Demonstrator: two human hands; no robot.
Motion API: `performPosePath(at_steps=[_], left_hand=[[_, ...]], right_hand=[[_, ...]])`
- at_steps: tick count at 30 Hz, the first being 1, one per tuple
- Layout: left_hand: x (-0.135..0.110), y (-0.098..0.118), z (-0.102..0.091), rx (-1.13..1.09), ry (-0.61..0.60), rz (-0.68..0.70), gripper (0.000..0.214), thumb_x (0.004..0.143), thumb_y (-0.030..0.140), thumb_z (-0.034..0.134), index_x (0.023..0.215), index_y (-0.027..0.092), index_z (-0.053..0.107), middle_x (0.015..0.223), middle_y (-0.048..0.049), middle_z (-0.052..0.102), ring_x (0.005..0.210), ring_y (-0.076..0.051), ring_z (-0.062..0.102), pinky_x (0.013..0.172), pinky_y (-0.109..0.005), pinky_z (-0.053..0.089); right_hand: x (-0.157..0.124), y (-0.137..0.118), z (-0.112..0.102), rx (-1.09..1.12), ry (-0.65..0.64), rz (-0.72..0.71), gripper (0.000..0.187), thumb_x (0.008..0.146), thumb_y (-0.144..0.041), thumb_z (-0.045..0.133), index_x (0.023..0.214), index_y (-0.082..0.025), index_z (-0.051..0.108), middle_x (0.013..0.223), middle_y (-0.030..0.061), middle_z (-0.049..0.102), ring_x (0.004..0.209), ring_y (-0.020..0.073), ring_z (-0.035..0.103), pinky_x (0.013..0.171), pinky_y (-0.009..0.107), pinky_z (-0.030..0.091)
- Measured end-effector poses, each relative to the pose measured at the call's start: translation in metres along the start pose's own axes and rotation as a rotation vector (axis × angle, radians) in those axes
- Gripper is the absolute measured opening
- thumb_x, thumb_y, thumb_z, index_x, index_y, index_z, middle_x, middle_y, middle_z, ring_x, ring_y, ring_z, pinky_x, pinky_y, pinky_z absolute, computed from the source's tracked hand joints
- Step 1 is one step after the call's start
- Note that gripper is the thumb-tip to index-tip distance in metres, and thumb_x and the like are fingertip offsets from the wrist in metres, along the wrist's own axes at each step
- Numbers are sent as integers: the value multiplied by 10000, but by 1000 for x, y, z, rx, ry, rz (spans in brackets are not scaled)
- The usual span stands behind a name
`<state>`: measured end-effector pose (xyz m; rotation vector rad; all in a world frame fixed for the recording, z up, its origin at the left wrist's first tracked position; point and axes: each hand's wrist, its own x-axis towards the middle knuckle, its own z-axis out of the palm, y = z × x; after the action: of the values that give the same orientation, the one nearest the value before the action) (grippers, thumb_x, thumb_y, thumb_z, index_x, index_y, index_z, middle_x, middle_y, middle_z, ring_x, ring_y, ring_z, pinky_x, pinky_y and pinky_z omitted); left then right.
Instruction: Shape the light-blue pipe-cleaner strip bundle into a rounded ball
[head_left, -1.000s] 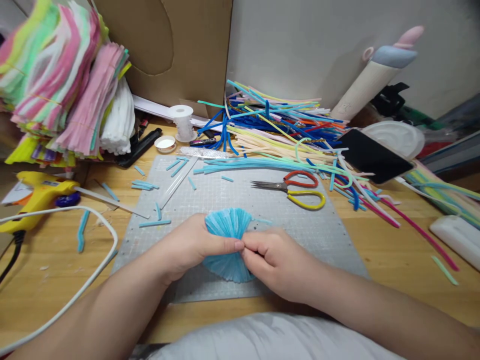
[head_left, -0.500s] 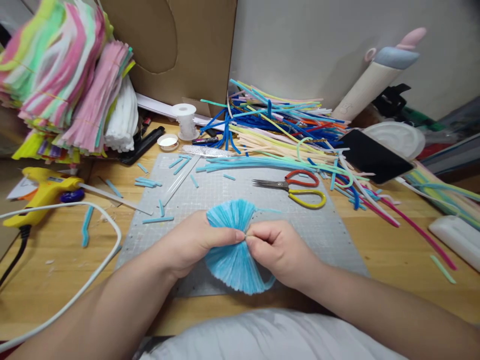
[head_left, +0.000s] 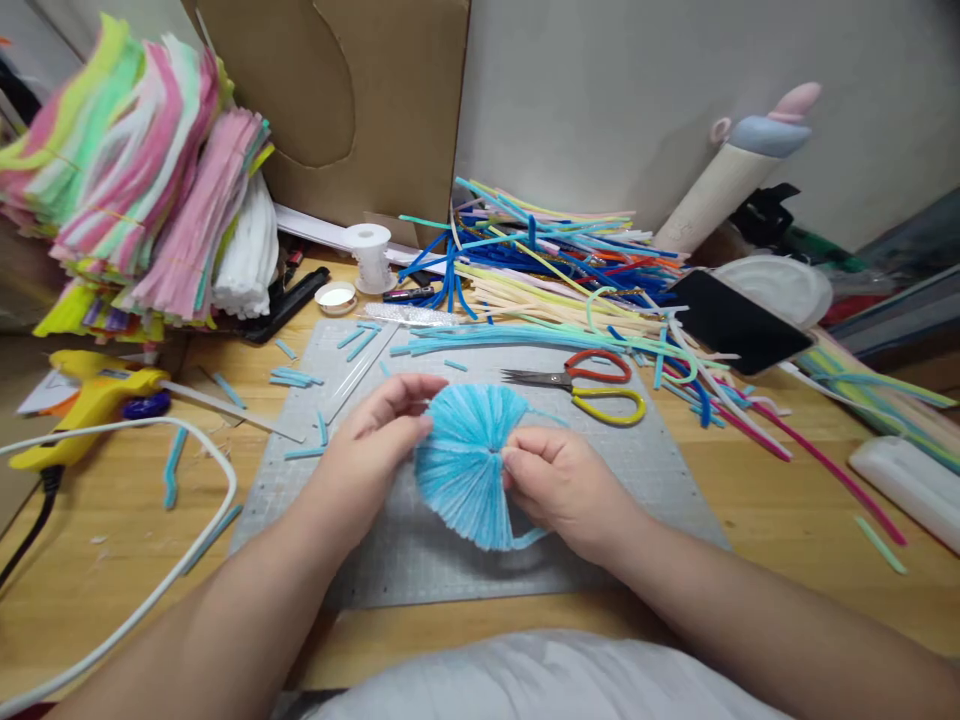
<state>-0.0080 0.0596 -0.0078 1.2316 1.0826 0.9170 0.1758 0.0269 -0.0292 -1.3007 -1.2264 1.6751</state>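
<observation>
A round fan of light-blue pipe cleaners is held up over the grey cutting mat, its strands spreading from a pinched middle. My right hand is closed on it near that centre, thumb and forefinger pressed together. At the fan's upper left edge, my left hand grips the rim between thumb and curled fingers; the fingertips behind are partly hidden. A loose blue strand trails past my right hand. Scissors with one red and one yellow handle lie on the mat just beyond.
Short blue offcuts are scattered at left, near a yellow glue gun and its white cable. Pipe cleaners are heaped at the back. A phone and a white bottle stand right; bundles rise left.
My left thumb has left the centre, and the left hand has moved to the fan's outer upper left edge. The fan has turned slightly and risen; my right hand keeps its pinch.
</observation>
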Motion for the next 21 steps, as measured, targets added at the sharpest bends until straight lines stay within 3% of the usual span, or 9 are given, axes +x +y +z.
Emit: performPosePath(at_steps=[4, 7, 11, 14, 18, 21], left_hand=[[0, -1, -11, 748, -81, 622, 556, 736, 10, 474, 1234, 251, 535, 1354, -56, 496, 1276, -241, 419, 1045, -426, 333], [-2, -1, -16, 1061, -171, 912, 571, 770, -25, 457, 1230, 304, 534, 1342, -22, 533, 1296, -209, 404, 1094, -424, 231], [-5, 2, -17, 1105, -274, 857, 610, 724, -4, 497, 1273, 263, 487, 1384, -65, 492, 1314, -234, 384, 1090, -431, 231], [-5, 3, -16, 1066, -278, 843, 598, 705, 40, 541, 1270, 228, 489, 1382, -95, 491, 1299, -259, 406, 1076, -439, 243], [-4, 1, -14, 889, -290, 978, 303, 808, 123, 545, 1095, 204, 598, 1107, -70, 678, 1063, -213, 599, 976, -386, 356], [-5, 3, -14, 743, -342, 997, 195, 869, 172, 528, 1035, 175, 629, 979, -81, 708, 894, -182, 645, 841, -336, 450]], right_hand=[[0, -6, 0, 186, -16, 80, 233, 785, -329, 519, 600, -198, 469, 366, -119, 270, 309, 36, 186, 321, 172, 124], [-1, -12, -2, 298, -82, 135, 252, 801, -335, 535, 605, -196, 459, 369, -125, 257, 307, 30, 158, 313, 161, 116], [-2, -14, -7, 443, -172, 200, 269, 825, -316, 545, 612, -188, 441, 414, -127, 224, 336, 20, 127, 325, 148, 121], [-3, -14, -7, 541, -235, 274, 261, 832, -309, 541, 625, -195, 429, 437, -128, 202, 344, 21, 92, 309, 148, 95], [-7, -13, -1, 606, -360, 359, 299, 860, -323, 533, 619, -193, 413, 441, -126, 190, 344, 19, 73, 293, 139, 81], [-10, -12, -1, 634, -463, 371, 306, 888, -329, 522, 638, -185, 421, 463, -123, 193, 354, 16, 70, 296, 130, 85]])
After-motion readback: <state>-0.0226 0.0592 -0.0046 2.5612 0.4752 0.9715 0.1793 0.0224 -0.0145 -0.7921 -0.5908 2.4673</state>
